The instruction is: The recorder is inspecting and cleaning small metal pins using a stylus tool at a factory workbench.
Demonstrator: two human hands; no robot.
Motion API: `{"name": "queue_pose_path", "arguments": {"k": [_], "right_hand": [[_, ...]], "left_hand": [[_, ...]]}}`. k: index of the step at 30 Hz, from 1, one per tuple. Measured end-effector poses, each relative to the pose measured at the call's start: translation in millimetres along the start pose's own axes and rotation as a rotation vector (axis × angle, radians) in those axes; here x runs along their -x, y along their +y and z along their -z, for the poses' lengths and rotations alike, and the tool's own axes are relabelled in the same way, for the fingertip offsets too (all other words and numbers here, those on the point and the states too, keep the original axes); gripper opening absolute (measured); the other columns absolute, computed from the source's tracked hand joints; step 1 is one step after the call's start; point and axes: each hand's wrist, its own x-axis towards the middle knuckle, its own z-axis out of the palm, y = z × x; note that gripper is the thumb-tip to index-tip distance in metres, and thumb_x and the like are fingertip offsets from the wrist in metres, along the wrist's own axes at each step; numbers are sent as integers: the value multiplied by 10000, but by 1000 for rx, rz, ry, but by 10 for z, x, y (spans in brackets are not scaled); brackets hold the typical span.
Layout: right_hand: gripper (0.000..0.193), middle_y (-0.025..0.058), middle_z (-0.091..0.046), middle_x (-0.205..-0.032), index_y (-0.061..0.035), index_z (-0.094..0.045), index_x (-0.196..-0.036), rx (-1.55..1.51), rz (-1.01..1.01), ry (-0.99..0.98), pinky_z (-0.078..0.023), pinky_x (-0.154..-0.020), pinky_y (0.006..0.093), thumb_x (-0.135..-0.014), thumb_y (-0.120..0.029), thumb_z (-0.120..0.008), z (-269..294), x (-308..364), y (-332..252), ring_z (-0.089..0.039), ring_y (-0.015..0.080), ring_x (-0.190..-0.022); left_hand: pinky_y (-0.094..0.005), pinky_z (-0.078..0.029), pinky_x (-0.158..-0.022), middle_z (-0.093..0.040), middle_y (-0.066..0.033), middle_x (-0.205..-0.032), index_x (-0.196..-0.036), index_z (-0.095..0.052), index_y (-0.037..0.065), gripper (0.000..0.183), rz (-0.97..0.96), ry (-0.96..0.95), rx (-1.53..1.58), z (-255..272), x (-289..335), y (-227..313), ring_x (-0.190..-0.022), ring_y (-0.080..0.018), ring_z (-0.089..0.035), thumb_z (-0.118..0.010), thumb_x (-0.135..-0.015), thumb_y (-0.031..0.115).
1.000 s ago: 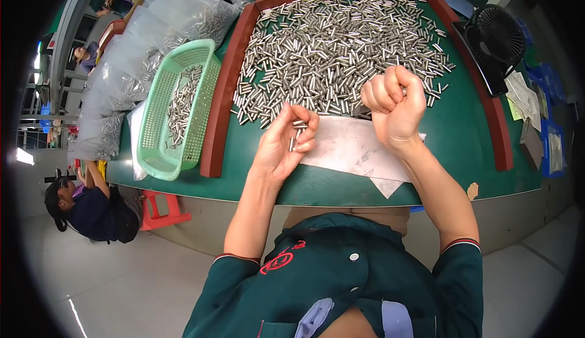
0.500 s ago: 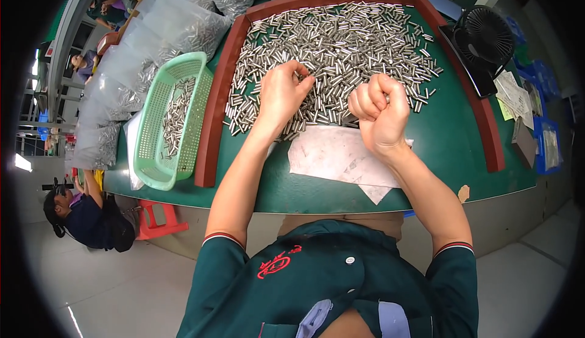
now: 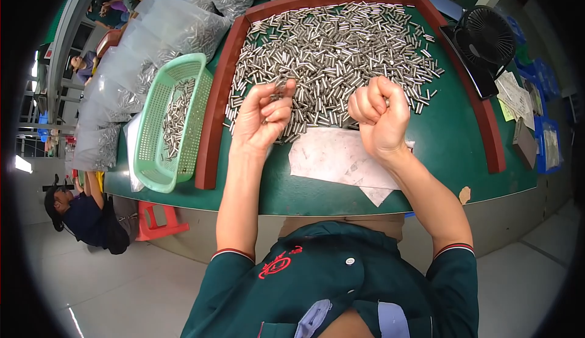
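A broad heap of short shiny metal pins (image 3: 341,51) covers the green tabletop in front of me. My left hand (image 3: 259,121) is turned palm up at the heap's near left edge, its fingers curled round a few metal pins that show between thumb and fingertips. At the near right edge, my right hand (image 3: 382,115) is closed in a fist above the pins; whatever it holds is hidden by the fingers. Under and beside the right wrist lies a smudged whitish cloth or sheet (image 3: 332,158).
A dark red raised border (image 3: 210,137) frames the pins on three sides. Left of it stands a light green perforated basket (image 3: 146,149) partly filled with pins. Clear bags of pins (image 3: 201,30) line the far left. A black fan (image 3: 484,36) stands right. Another person (image 3: 91,216) works at left.
My left hand has drawn back to the left and rolled from palm down to palm up, with metal pins now showing in its fingers. My right fist has barely moved.
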Motion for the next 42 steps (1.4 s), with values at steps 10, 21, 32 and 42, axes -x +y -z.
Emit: {"name": "queue_pose_path", "arguments": {"k": [10,21,32,42], "right_hand": [[347,-26,-211,-415,-128,-245,-504,-23,-9,32,-156,-400,254,-834,-194,-330,-37,1,30,-152,84,-398],[349,-24,-221,-416,-124,-244,-501,-45,-10,44,-148,-391,252,-836,-179,-324,-6,-12,51,-158,81,-396],[342,-16,-215,-410,-123,-234,-496,-31,-18,42,-143,-380,250,-823,-173,-321,9,-23,53,-149,82,-396],[348,-21,-216,-409,-128,-237,-491,-22,-24,47,-139,-373,248,-820,-188,-334,5,-10,28,-159,77,-391]], "left_hand": [[-152,-284,-387,-565,-115,-849,-740,-512,36,85,-152,105,80,190,45,-155,-436,-32,-319,-570,-801,28],[-160,-195,-383,-508,-1,-634,-895,-563,-14,181,-5,-13,-1009,79,191,-346,-422,-1,-258,-454,-884,130],[-201,-360,-487,-538,11,-614,-849,-611,-21,130,-424,-25,-1687,106,336,-447,-524,-49,-431,-583,-796,94],[-183,-274,-423,-475,6,-620,-818,-531,21,122,-164,-83,-1377,114,416,-469,-480,-42,-360,-599,-801,120]]}}
